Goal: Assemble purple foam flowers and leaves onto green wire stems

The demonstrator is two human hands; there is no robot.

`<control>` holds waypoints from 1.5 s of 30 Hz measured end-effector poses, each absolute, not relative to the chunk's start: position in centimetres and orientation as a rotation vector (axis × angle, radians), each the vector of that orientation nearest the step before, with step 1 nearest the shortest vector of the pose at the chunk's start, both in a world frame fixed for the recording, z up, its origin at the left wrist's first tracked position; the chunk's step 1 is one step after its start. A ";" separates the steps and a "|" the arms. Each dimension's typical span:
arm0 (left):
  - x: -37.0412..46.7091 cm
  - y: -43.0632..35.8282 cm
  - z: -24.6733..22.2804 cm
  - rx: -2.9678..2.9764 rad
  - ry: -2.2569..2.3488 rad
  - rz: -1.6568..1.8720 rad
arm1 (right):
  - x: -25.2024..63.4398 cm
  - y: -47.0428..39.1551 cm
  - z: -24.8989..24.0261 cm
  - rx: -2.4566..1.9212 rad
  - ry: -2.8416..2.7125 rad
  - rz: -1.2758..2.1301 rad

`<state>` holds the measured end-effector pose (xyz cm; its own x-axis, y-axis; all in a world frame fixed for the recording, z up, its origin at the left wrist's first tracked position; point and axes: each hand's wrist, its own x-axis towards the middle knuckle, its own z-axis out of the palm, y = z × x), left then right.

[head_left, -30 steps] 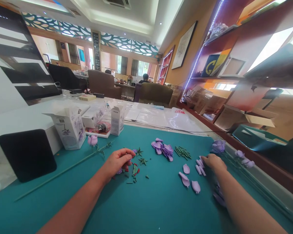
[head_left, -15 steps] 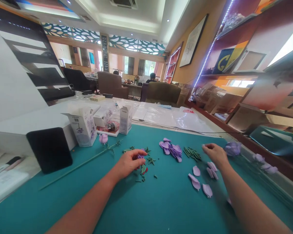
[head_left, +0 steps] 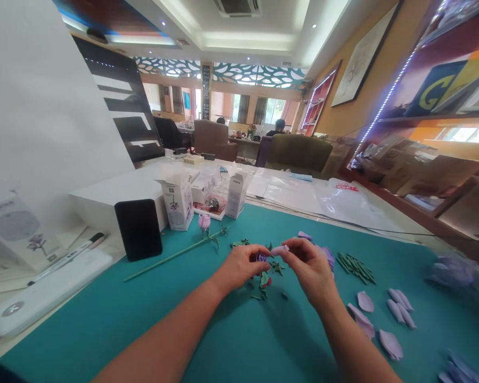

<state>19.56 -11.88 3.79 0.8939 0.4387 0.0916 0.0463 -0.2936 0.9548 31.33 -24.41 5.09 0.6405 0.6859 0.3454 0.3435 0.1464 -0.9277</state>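
My left hand (head_left: 239,267) pinches a small dark purple flower piece (head_left: 262,257) above the teal mat (head_left: 239,340). Close beside it, my right hand (head_left: 312,266) holds a pale purple petal (head_left: 279,249) between thumb and fingers, its end near the flower piece. Green leaf pieces (head_left: 277,267) and small red and green parts lie beneath and around my hands. Purple petals (head_left: 327,256) are partly hidden behind my right hand. Green sticks (head_left: 356,267) lie to the right, with loose pale petals (head_left: 391,344) and several rolled petals (head_left: 401,307) nearer me.
A pink flower (head_left: 204,221) on a long green stem lies at the left, near a black tablet-like panel (head_left: 138,230). Open white boxes (head_left: 177,205) stand behind. Plastic sheets (head_left: 295,194) cover the far table. Wrapped purple flowers (head_left: 451,271) lie at the right edge.
My right hand has moved left from beside the green sticks to my left hand, bringing a pale petal. The view has turned left, showing more of the table's left side.
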 end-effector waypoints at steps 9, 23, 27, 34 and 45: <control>19.6 -12.1 3.6 1.923 0.363 0.437 | 31.2 -24.4 3.9 -1.548 -0.947 0.284; 19.6 -12.2 3.8 1.913 0.374 0.435 | 31.0 -24.3 3.7 -1.589 -0.978 0.326; 19.6 -12.3 3.9 1.899 0.377 0.436 | 31.0 -24.4 3.7 -1.596 -0.977 0.316; 19.6 -12.4 4.0 1.906 0.394 0.441 | 30.9 -24.4 3.7 -1.602 -0.998 0.291; 19.6 -12.3 3.7 1.977 0.393 0.481 | 30.7 -24.2 3.2 -1.616 -1.043 0.251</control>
<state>19.61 -12.26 3.68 0.8669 0.4715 0.1620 0.0642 -0.4278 0.9016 30.73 -24.24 3.24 0.5836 0.7304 0.3549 0.4892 0.0327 -0.8716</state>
